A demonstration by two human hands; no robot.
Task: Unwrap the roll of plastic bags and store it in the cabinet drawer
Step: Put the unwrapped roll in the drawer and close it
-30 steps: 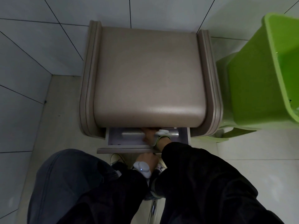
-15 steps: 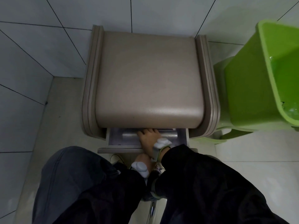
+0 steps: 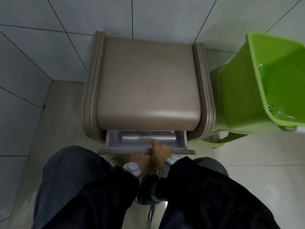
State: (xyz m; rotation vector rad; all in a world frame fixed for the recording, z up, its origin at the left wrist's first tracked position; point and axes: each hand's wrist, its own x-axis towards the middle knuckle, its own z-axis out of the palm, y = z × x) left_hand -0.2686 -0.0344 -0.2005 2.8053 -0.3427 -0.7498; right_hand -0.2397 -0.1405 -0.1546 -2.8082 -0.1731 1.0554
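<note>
The roll of plastic bags (image 3: 145, 138), grey and shiny, lies lengthwise inside the partly open drawer (image 3: 184, 152) of the beige cabinet (image 3: 148, 88). My right hand (image 3: 160, 153) rests over the drawer's front edge with nothing in it. Its index finger points into the drawer and reaches the near side of the roll. My left hand (image 3: 140, 160) sits just under the drawer front, closed against its underside, with the fingers hidden. Both wrists wear pale grey bands over dark sleeves.
A bright green plastic bin (image 3: 272, 83) stands close to the cabinet's right side, on a green stool (image 3: 219, 139). Tiled walls enclose the cabinet at the back and left. My knees (image 3: 74, 179) fill the lower view, and a chrome chair leg (image 3: 151, 212) shows between them.
My right hand has drawn back out of the drawer to its front edge, leaving the roll lying inside. The left hand stays under the drawer front.
</note>
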